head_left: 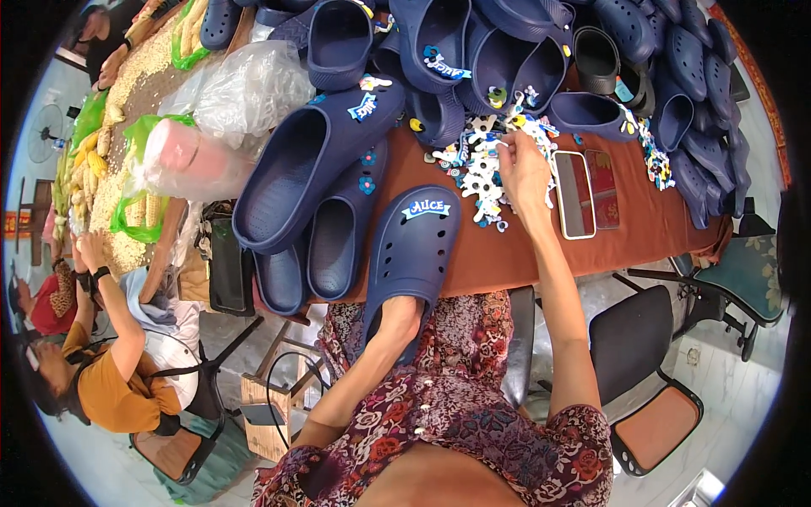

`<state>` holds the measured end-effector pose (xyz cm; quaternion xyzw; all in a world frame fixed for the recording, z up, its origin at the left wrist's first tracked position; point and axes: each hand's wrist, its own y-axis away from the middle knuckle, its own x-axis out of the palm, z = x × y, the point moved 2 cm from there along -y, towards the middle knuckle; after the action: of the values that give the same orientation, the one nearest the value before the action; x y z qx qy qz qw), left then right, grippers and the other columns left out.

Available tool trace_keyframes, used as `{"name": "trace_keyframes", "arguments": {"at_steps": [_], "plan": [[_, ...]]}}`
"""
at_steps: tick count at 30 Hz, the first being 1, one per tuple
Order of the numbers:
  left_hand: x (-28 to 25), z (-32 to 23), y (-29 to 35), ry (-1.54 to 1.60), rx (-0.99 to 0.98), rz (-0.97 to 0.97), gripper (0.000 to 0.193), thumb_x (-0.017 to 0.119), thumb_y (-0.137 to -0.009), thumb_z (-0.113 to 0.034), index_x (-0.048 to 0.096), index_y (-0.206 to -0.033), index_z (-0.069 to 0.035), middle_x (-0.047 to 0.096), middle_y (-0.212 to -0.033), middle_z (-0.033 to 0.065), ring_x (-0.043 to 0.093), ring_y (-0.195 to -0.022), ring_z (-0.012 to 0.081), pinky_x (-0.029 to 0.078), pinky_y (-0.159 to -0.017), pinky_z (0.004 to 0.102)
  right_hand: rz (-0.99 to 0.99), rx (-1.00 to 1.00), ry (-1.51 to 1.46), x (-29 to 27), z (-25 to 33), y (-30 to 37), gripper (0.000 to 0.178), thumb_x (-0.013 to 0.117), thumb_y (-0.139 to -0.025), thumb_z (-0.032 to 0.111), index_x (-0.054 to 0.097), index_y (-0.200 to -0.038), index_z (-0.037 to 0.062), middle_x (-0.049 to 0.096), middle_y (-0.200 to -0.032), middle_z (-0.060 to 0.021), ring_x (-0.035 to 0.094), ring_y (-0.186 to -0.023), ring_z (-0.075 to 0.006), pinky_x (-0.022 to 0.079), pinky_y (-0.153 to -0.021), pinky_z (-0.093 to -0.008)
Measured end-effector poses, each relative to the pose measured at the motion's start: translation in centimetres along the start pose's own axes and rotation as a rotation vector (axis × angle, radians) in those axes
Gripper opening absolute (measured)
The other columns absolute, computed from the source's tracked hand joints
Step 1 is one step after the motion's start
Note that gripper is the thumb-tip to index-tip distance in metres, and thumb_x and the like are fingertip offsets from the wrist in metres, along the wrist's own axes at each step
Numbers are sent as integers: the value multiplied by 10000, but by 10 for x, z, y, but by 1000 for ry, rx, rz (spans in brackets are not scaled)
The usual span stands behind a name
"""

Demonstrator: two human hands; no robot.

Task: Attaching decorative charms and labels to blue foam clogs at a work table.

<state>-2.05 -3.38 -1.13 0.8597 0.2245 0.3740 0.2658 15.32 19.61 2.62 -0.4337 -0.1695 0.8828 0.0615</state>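
A navy clog (411, 241) with round vent holes stands tilted at the table's near edge, over my lap. My left hand (400, 316) reaches into it through the heel opening; its fingers are hidden inside and it holds the clog. A blue and white banner charm with lettering (425, 208) sits across the clog's toe. Over a heap of small shoe charms (486, 182), mostly white with black, blue and yellow bits, my right hand (525, 169) is closed in a pinch at a white shoe charm, partly hidden by the fingers.
Finished-looking navy clogs (317, 165) with charms lie left of the heap. More clogs (701, 118) pile up behind and right. A white-framed phone (574, 194) rests on the brown tablecloth (494, 262). Plastic bags (245, 93) and corn lie leftward. Another person (118, 380) sits at left.
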Motion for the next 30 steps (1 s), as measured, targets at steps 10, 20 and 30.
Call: {"name": "trace_keyframes", "arguments": {"at_steps": [10,20,30], "plan": [[6,-2,-2,55,47,77,335,569,-988,-119,501,-1302,-24,565,-1256,73,565,-1117,164,482,-968,327,87,73,279,-21,-13,4,151,672,-820,147,592,-894,42,649,-866,-170,653,-812,-357,493,-714,-465],[5,-2,-1,26,32,90,384,555,-996,-114,460,-1357,-24,528,-1322,70,538,-1173,161,457,-1007,327,-10,-167,216,0,-18,-21,179,630,-855,85,683,-1024,61,619,-910,-144,619,-908,-332,483,-781,-439],[5,-2,0,36,46,114,371,546,-1004,-131,462,-1348,-19,526,-1321,77,537,-1167,160,454,-1006,328,64,-91,156,-2,-23,-17,177,596,-802,-23,604,-976,10,579,-992,-193,598,-914,-381,486,-790,-464]]}}
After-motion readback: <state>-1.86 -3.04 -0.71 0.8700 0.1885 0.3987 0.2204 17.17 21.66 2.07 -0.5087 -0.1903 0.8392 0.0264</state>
